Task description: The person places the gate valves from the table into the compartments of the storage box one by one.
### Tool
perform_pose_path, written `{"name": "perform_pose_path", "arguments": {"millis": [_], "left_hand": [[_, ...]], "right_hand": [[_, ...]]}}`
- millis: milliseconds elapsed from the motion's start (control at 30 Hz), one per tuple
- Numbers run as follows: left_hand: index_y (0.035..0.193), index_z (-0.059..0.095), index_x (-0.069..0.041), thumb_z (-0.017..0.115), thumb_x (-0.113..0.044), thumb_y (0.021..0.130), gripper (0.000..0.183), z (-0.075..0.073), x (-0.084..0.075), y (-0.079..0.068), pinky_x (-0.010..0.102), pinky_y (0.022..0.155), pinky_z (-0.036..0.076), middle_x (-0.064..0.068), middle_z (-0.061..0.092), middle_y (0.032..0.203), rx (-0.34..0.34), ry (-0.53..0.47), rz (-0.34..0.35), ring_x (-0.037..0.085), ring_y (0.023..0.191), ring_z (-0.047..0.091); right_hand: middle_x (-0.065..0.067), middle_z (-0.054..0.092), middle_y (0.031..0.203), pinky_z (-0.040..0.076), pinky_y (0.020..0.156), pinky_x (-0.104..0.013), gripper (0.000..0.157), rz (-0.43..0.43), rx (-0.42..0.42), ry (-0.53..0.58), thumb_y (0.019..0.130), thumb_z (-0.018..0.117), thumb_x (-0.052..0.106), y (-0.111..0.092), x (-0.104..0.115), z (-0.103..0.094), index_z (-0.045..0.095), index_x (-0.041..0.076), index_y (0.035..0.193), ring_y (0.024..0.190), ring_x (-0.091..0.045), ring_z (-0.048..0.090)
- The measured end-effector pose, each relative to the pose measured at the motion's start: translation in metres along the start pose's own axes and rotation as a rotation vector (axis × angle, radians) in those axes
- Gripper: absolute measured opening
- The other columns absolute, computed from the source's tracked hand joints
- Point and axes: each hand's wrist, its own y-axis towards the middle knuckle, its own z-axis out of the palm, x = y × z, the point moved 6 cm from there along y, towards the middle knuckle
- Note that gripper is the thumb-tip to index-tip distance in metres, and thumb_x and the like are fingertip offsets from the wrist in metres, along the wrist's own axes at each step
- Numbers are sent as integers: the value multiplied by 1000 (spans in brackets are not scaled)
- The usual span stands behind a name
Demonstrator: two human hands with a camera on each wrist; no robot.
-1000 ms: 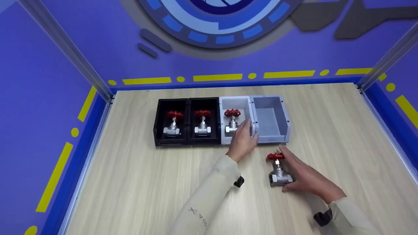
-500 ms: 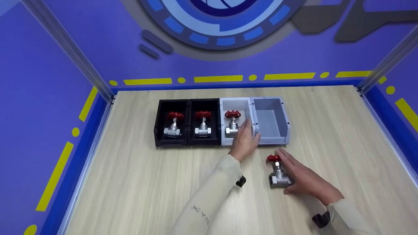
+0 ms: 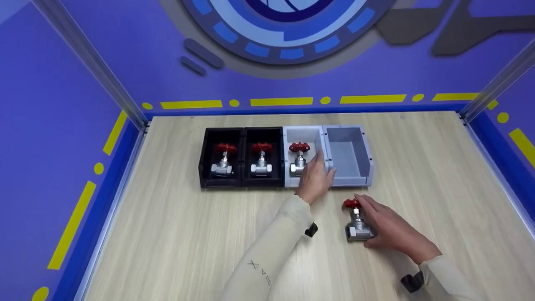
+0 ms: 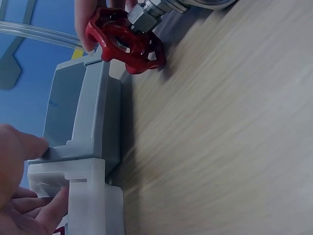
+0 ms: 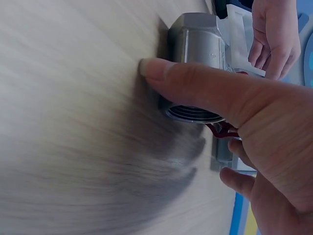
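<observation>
A metal gate valve [image 3: 358, 229] with a red handwheel [image 4: 124, 41] lies on the table in front of the grey bin [image 3: 349, 181]. My right hand [image 3: 391, 228] holds it from the right side, fingertips at the handwheel and thumb by the lower end of the body. In the right wrist view the thumb [image 5: 195, 85] crosses the valve's threaded end. My left hand [image 3: 314, 177] grips the adjoining walls of the white bin [image 3: 301, 133] and the grey one, thumb on the grey side, fingers inside the white bin. Those fingers partly cover another valve [image 3: 297, 167].
Two black bins [image 3: 221, 182] adjoin the white bin on its left, each with a red-wheeled valve [image 3: 261, 163] inside. The bins form a row on the wooden table [image 3: 175, 234]. Blue-purple panels [image 3: 267, 92] with metal corner posts enclose the back and sides.
My right hand has closed in on the valve, its fingers now nearer the handwheel's top. The left hand stays at the bin walls. The head view has shifted slightly.
</observation>
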Motion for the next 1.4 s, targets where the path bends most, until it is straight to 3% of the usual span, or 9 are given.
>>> {"name": "perform_pose_path", "arguments": {"millis": [167, 400, 967, 1400], "left_hand": [[141, 41, -2, 70, -24, 87, 65, 1, 0, 1, 28, 79, 57, 10, 66, 117, 3, 20, -21, 21, 93, 69], [134, 48, 1, 71, -26, 87, 58, 2, -2, 2, 30, 79, 57, 10, 70, 106, -7, 70, -19, 23, 90, 69], [136, 46, 4, 69, -27, 89, 61, 3, -2, 1, 28, 81, 56, 9, 69, 107, 28, 97, -37, 21, 90, 69], [138, 44, 7, 69, -27, 88, 65, 3, -4, 1, 29, 83, 56, 12, 69, 111, 40, 135, -26, 23, 91, 70]], "right_hand": [[-20, 38, 150, 44, 101, -54, 121, 17, 15, -4, 53, 94, 19, 0, 0, 1, 24, 7, 152, 125, -41, 51], [-22, 48, 141, 50, 94, -49, 111, -81, -102, -59, 52, 90, 18, 1, 4, -4, 32, 0, 146, 115, -37, 58], [-20, 51, 138, 50, 95, -48, 109, -103, -172, -9, 49, 87, 17, 0, -1, -3, 36, 0, 143, 116, -35, 58], [-18, 50, 139, 49, 96, -48, 109, -86, -144, 23, 51, 87, 16, 3, 0, -3, 34, -2, 144, 121, -32, 55]]}}
